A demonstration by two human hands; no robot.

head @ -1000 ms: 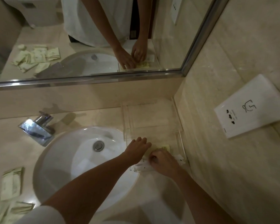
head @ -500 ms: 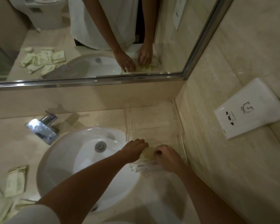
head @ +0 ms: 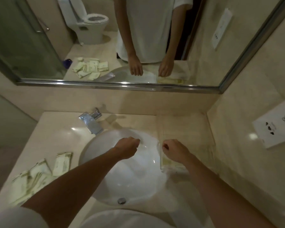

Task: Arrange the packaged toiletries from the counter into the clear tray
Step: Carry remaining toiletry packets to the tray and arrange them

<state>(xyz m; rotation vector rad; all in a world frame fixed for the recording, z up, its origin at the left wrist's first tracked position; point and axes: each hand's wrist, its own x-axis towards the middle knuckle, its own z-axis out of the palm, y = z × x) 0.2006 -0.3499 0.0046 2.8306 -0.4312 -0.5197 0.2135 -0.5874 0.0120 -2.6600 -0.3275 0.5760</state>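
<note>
The clear tray [head: 187, 127] stands on the counter to the right of the sink, against the side wall. A pale yellow-green packet [head: 169, 163] lies flat in the tray's near end. My right hand [head: 176, 151] hovers just above that end, fingers loosely curled downward and holding nothing. My left hand [head: 127, 147] hangs over the sink basin, left of the tray, also with nothing in it. A loose pile of packaged toiletries [head: 38, 173] lies on the counter at the far left; the mirror shows the same pile.
A white oval sink [head: 122, 175] fills the middle of the counter, with a chrome faucet [head: 91, 120] behind it. The mirror edge [head: 122, 84] runs above the backsplash. A white wall socket plate [head: 275, 127] sits on the right wall.
Both hands have let go of the packet in the tray and lifted off it. My left hand has moved left over the sink. The view has pulled back.
</note>
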